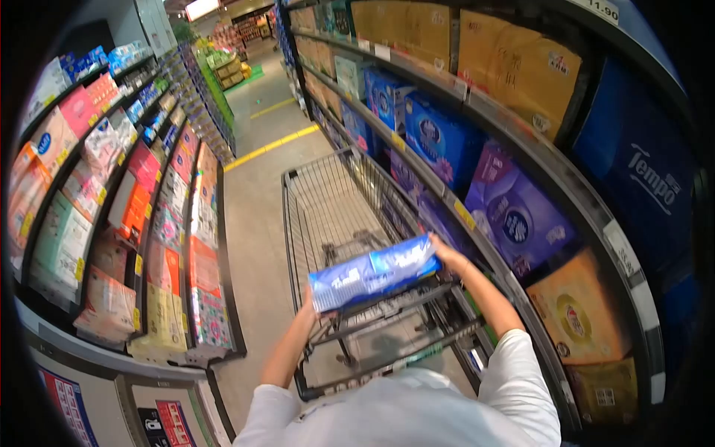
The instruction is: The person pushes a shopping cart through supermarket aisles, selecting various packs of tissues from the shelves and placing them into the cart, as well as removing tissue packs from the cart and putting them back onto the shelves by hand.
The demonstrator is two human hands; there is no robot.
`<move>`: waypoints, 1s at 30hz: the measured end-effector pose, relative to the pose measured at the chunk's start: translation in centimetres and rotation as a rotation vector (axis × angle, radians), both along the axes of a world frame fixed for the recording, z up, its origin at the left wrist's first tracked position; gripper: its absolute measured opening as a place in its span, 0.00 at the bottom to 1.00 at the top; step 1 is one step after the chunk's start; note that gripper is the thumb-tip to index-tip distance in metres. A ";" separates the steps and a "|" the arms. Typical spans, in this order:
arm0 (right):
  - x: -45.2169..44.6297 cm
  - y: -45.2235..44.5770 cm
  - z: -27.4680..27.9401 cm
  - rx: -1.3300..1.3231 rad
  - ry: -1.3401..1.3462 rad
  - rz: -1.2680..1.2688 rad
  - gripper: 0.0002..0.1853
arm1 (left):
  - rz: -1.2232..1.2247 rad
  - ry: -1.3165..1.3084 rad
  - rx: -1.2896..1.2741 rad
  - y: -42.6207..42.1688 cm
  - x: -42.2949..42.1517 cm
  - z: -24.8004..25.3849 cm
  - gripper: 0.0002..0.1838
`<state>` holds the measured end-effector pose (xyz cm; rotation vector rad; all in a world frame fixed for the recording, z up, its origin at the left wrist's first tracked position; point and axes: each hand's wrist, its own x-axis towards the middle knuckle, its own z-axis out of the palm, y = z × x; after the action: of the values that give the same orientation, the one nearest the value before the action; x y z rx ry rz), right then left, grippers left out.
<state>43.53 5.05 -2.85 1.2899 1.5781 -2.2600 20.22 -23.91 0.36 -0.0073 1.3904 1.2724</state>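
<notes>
A long blue and white plastic-wrapped pack (375, 273) is held level between my two hands, above the near part of a wire shopping cart (339, 186). My left hand (310, 307) grips its left end, and my right hand (445, 255) grips its right end. Through the wires of the cart basket the floor shows. The cart's handle (395, 365) runs across just in front of my body, below the pack.
Shelves on the right hold purple packs (518, 216), blue packs (439, 138) and brown boxes (514, 71), close beside the cart. Shelves on the left carry colourful packs (112, 298). The aisle floor (257, 223) runs ahead, crossed by yellow lines (272, 147).
</notes>
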 end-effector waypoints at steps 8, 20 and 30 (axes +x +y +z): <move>-3.7 -0.4 -8.6 0.552 -0.397 0.889 0.21 | -0.166 0.294 -0.336 -1.0 -0.8 -10.8 0.35; -1.1 -3.7 5.6 0.988 -0.026 1.019 0.18 | -1.141 0.691 -0.252 4.4 2.8 -1.3 0.25; 17.4 -8.7 24.2 1.268 0.418 -0.714 0.15 | -0.415 0.456 0.727 24.1 12.1 16.2 0.18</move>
<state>60.91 -3.67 21.35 1.8625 3.4639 -1.7305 32.29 0.24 16.54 1.0682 1.1329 1.3955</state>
